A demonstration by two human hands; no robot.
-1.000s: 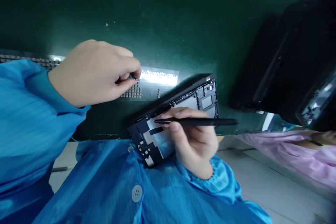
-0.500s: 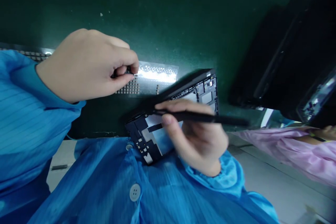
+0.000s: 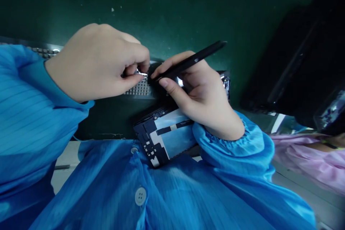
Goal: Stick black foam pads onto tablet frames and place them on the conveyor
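My left hand point(image 3: 97, 63) is closed in a pinch over a shiny strip point(image 3: 140, 88) that carries rows of tiny dark parts; what its fingertips hold is too small to name. My right hand point(image 3: 199, 93) grips a thin black stick-like tool point(image 3: 191, 61), its tip almost touching my left fingertips. Beneath my right wrist an opened phone frame point(image 3: 167, 134) with a pale inner plate rests tilted against my blue coat, at the green table's near edge. Both sleeves are blue.
A dark green table mat point(image 3: 172, 7) fills the top. Dark trays or fixtures point(image 3: 302, 61) stand at the right. Another person's pink sleeve point(image 3: 309, 158) shows at the lower right. The pale floor lies below the table's edge.
My right hand has lifted off the phone frame and carried the black tool up and left to my left fingertips at the strip. My left hand stayed over the strip.
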